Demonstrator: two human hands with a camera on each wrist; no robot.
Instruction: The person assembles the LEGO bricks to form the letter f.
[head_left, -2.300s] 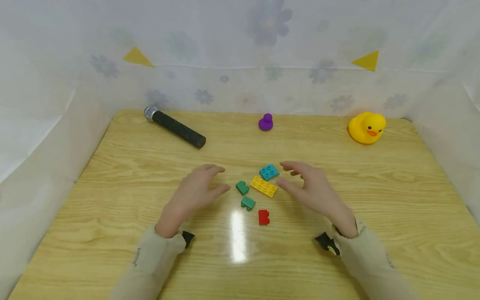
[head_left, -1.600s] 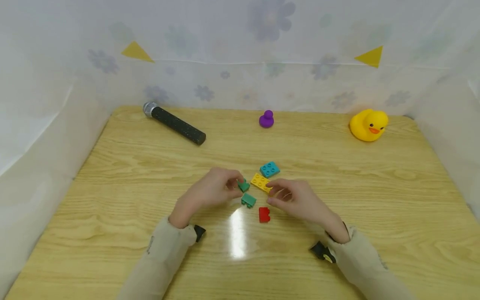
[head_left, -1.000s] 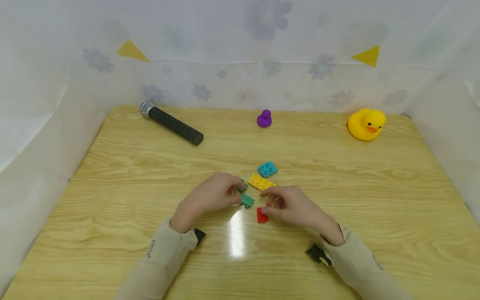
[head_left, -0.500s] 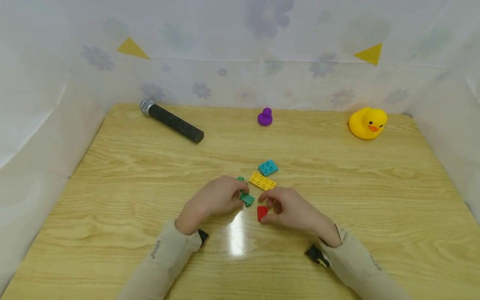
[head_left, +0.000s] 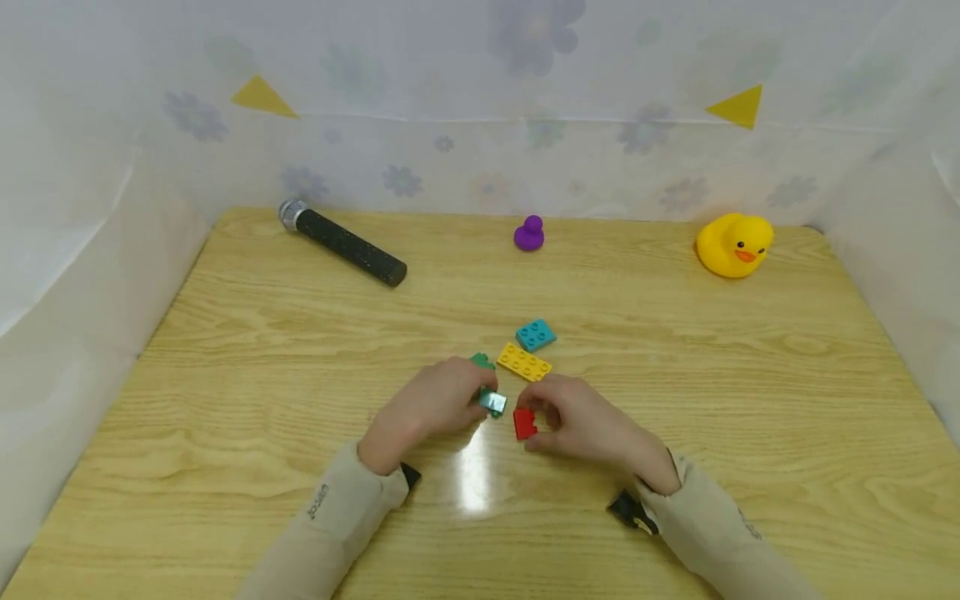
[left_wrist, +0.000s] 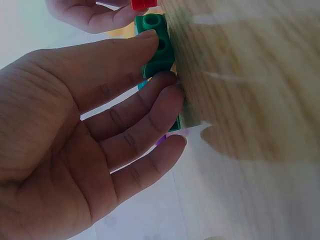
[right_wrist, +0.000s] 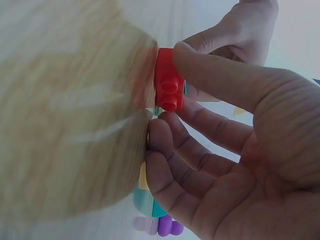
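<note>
My left hand [head_left: 438, 408] pinches a green toy building brick [head_left: 492, 403] between thumb and index finger. In the left wrist view the thumb lies on the brick's studded side [left_wrist: 159, 52], close over the table. A second green brick [head_left: 482, 361] lies just beyond those fingers, partly hidden by them. My right hand [head_left: 588, 421] holds a red brick [head_left: 524, 423] at its two ends, thumb on the near end and index finger on the far one. The red brick's studs [right_wrist: 170, 86] face the palm in the right wrist view.
A yellow eight-stud brick [head_left: 524, 362] and a blue brick [head_left: 536, 335] lie beyond the hands on the wooden table [head_left: 300, 350]. Along the back are a black microphone [head_left: 348, 246], a small purple duck [head_left: 529, 234] and a large yellow duck [head_left: 733, 246]. White cloth encloses the back and sides.
Both hands have come in from the sides, with fingers spread, to the bricks. The left has taken hold of the nearer green brick, which has tilted; the right has moved nearer and gripped the red one.
</note>
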